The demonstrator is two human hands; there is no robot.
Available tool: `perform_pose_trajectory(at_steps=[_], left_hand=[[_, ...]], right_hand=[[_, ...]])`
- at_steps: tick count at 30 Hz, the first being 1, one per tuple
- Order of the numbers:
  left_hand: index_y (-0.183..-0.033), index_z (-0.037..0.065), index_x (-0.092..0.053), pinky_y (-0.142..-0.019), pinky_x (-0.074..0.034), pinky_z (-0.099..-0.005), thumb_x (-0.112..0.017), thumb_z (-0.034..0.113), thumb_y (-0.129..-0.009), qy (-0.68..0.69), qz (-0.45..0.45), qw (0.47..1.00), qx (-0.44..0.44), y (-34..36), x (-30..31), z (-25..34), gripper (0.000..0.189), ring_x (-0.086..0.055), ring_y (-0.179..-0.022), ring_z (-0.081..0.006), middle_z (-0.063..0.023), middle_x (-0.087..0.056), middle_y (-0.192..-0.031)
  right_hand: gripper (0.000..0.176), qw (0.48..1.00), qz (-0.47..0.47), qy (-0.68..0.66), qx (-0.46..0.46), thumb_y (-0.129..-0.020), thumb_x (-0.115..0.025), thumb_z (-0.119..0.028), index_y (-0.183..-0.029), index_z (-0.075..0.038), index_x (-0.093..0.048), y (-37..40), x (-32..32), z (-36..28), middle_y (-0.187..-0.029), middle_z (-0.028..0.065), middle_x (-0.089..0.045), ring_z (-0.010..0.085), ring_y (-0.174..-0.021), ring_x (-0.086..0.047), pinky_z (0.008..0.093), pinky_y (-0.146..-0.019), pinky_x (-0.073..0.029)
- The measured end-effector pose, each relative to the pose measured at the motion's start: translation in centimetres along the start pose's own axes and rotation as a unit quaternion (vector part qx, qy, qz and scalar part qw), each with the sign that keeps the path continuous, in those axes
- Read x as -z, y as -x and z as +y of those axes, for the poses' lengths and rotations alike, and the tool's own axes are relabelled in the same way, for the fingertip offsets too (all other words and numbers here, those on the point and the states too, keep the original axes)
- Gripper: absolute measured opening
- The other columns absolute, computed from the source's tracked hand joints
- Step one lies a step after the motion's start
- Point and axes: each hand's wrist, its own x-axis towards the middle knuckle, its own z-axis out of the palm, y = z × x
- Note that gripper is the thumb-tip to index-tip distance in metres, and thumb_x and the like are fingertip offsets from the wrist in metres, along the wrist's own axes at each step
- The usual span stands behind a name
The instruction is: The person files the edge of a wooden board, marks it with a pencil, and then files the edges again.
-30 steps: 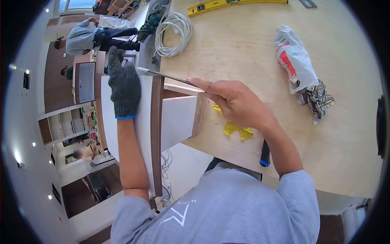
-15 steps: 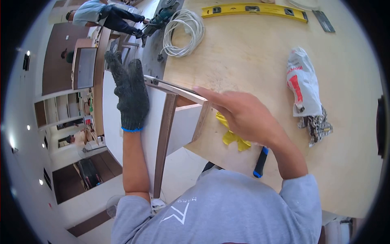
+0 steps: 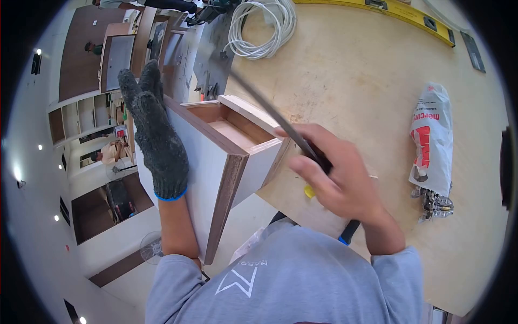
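My left hand (image 3: pixel 155 137) wears a dark knit glove with a blue cuff. Its fingers stretch out flat along the white front panel of a drawer (image 3: pixel 202 173), steadying it from the side. The drawer stands tilted at the table's edge, with brown edging and an open wooden inside. My bare right hand (image 3: pixel 345 178) is wrapped round the handle of a long, thin, dark file (image 3: pixel 264 105). The file's blade points up and left, above the drawer's near wooden edge and apart from it, its tip blurred. A yellow piece (image 3: pixel 309 191) is mostly hidden under my right hand.
On the plywood table (image 3: pixel 350 70) lie a coil of white cable (image 3: pixel 261 32), a yellow spirit level (image 3: pixel 402 12), a white plastic bag (image 3: pixel 433 135) with metal hinges (image 3: pixel 436 205), and a black-and-blue tool handle (image 3: pixel 349 232). Other people and cabinets are beyond to the left.
My right hand has drawn the file back and raised it off the drawer's edge. The drawer is turned, showing more of its inside. My view has shifted.
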Motion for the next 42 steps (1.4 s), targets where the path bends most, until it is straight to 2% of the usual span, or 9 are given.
perform_pose_trajectory(at_steps=[4,11,14,17,23,26,29,35,42], left_hand=[[-0.153,0.006,-0.02,-0.119,-0.017,-0.0383,-0.031,0.043,-0.105,-0.025,-0.014,1.0,-0.007,-0.3,0.2,-0.3,0.061,-0.038,-0.138,-0.0271,-0.0171,-0.042,-0.148],[-0.153,0.005,-0.021,-0.118,-0.019,-0.0378,-0.03,0.043,-0.106,-0.112,0.01,0.994,-0.006,0.2,-1.7,1.0,0.062,-0.039,-0.137,-0.0261,-0.0162,-0.044,-0.146],[-0.153,0.004,-0.021,-0.118,-0.019,-0.0376,-0.03,0.043,-0.106,-0.123,0.005,0.992,-0.011,0.2,-1.8,1.1,0.062,-0.04,-0.137,-0.0257,-0.0159,-0.045,-0.145],[-0.152,0.004,-0.022,-0.117,-0.019,-0.0373,-0.03,0.042,-0.106,-0.109,0.01,0.994,-0.003,0.2,-1.7,1.0,0.061,-0.039,-0.137,-0.0254,-0.0158,-0.045,-0.145],[-0.151,0.003,-0.025,-0.117,-0.019,-0.0368,-0.031,0.041,-0.106,-0.062,0.023,0.998,0.019,0.3,-1.5,1.1,0.06,-0.039,-0.137,-0.0249,-0.0156,-0.045,-0.146],[-0.151,0.002,-0.026,-0.117,-0.019,-0.0366,-0.032,0.04,-0.106,-0.025,0.035,0.999,0.033,0.3,-1.3,0.9,0.059,-0.039,-0.137,-0.0246,-0.0155,-0.045,-0.146],[-0.15,0.002,-0.027,-0.117,-0.02,-0.0364,-0.032,0.039,-0.106,-0.007,0.048,0.998,0.039,0.2,-0.9,0.7,0.059,-0.039,-0.137,-0.0246,-0.0154,-0.045,-0.146],[-0.15,0.002,-0.028,-0.116,-0.021,-0.0365,-0.034,0.037,-0.105,-0.011,0.06,0.998,0.024,-0.2,-0.5,0.9,0.057,-0.04,-0.137,-0.0252,-0.0158,-0.045,-0.145],[-0.15,0.003,-0.029,-0.115,-0.023,-0.0366,-0.036,0.033,-0.104,-0.01,0.073,0.997,0.016,-0.3,-0.2,0.7,0.055,-0.041,-0.136,-0.026,-0.0163,-0.045,-0.145]], right_hand=[[0.036,0.95,-0.046,-0.298,-0.084,-0.086,-0.075,-0.016,-0.116,0.001,-0.064,-3.3,-2.6,1.3,-0.079,0.0015,-0.066,0.0034,-0.055,-0.051,0.0206,-0.047,-0.039],[0.019,0.926,-0.083,-0.358,-0.084,-0.089,-0.072,-0.017,-0.101,-0.002,-0.071,-3.6,-3.3,2.1,-0.066,-0.0057,-0.057,0.001,-0.058,-0.046,0.0207,-0.052,-0.035],[0.022,0.92,-0.087,-0.371,-0.091,-0.087,-0.074,-0.013,-0.102,0.002,-0.07,-3.4,-3.4,1.5,-0.078,0.005,-0.068,0.0043,-0.048,-0.05,0.0212,-0.041,-0.036],[0.018,0.942,-0.055,-0.332,0.008,-0.089,-0.071,-0.012,-0.101,0.002,-0.07,-3.1,-4.4,2.2,-0.081,0.0057,-0.069,0.0057,-0.054,-0.053,0.0211,-0.047,-0.04],[0.028,0.922,-0.19,-0.319,-0.108,-0.093,-0.066,-0.016,-0.115,0.001,-0.064,-3.6,-1.7,2.0,-0.085,0.009,-0.069,0.0103,-0.068,-0.059,0.0254,-0.061,-0.046],[0.04,0.997,0.035,-0.067,-0.008,-0.093,-0.06,-0.008,-0.133,-0.003,-0.054,-1.7,-2.4,1.2,-0.076,0.009,-0.061,0.0155,-0.061,-0.055,0.0298,-0.055,-0.042],[0.059,0.988,-0.015,0.148,0.039,-0.09,-0.055,0.0,-0.145,-0.014,-0.043,0.5,0.1,0.4,-0.069,0.0083,-0.048,0.0214,-0.055,-0.047,0.0339,-0.05,-0.038],[0.081,0.951,-0.221,0.216,0.001,-0.081,-0.054,0.001,-0.152,-0.03,-0.031,2.5,3.2,-2.6,-0.076,0.0089,-0.048,0.0264,-0.056,-0.051,0.0392,-0.049,-0.043],[0.08,0.967,-0.146,0.207,0.019,-0.079,-0.055,0.004,-0.148,-0.032,-0.039,1.1,1.4,-1.5,-0.072,0.0059,-0.042,0.0228,-0.054,-0.044,0.0367,-0.047,-0.036]])
